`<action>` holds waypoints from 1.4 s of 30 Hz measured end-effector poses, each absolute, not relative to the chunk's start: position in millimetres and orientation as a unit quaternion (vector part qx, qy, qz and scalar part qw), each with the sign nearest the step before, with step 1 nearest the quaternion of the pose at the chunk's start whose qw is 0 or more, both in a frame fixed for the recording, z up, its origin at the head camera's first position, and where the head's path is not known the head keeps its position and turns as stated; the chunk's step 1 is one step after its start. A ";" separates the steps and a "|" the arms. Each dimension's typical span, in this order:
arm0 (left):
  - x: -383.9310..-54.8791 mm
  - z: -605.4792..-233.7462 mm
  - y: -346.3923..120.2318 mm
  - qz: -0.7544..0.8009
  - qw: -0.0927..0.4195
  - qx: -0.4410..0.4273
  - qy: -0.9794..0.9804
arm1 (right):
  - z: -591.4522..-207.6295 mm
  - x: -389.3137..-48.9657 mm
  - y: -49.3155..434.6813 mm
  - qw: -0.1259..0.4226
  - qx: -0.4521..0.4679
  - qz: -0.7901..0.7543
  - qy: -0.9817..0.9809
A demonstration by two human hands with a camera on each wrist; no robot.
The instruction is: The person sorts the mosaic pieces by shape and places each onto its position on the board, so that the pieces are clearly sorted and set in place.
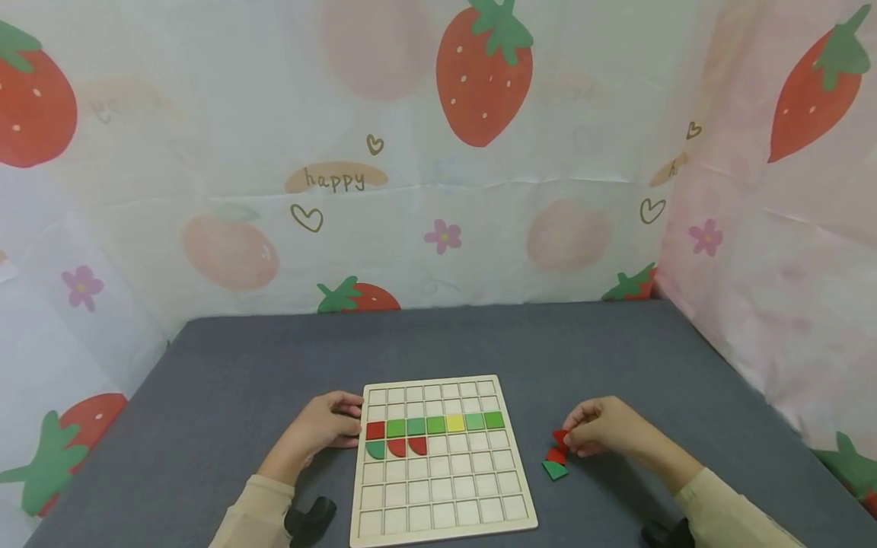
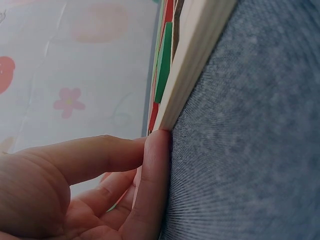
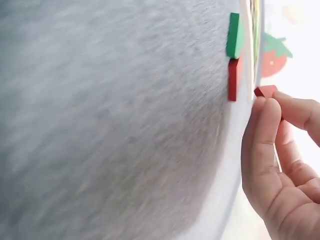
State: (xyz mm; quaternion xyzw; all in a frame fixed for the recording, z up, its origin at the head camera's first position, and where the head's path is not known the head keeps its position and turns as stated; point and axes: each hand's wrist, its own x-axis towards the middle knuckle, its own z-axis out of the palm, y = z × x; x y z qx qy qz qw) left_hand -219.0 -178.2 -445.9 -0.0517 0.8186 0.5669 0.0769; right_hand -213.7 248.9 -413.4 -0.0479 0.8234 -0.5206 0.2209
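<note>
A wooden grid board (image 1: 473,487) lies on the grey cloth, with a full row of coloured squares (image 1: 435,425). Below that row sit a green quarter-round piece (image 1: 374,450) and two red ones. My left hand (image 1: 322,428) holds the board's left edge, thumb and fingers at the rim in the left wrist view. To the right of the board, my right hand (image 1: 606,430) pinches a small red piece (image 3: 266,91) between thumb and fingertips, raised off the cloth. Near it lie another red piece (image 1: 556,457) and a green piece (image 1: 555,470), end to end.
Grey cloth (image 1: 274,358) covers the table around the board. A printed fabric wall (image 1: 438,175) with strawberries stands behind it, and more fabric hangs at both sides. Dark wrist devices (image 1: 311,517) show by the sleeves.
</note>
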 end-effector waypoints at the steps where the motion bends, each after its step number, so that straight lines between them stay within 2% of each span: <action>1: -218.9 -445.9 -178.2 0.567 0.077 -0.052 0.819 | -412.7 -214.6 246.1 0.220 -0.049 -0.521 0.823; 13: -218.7 -447.5 -178.5 0.563 0.078 -0.050 0.821 | -407.5 -223.5 206.4 0.237 -0.072 -0.524 0.815; 32: -218.8 -445.4 -177.4 0.561 0.074 -0.057 0.823 | -408.4 -233.3 156.5 0.200 -0.084 -0.518 0.827; 42: -218.8 -446.0 -179.2 0.561 0.075 -0.055 0.822 | -406.7 -238.2 134.7 0.203 -0.107 -0.504 0.833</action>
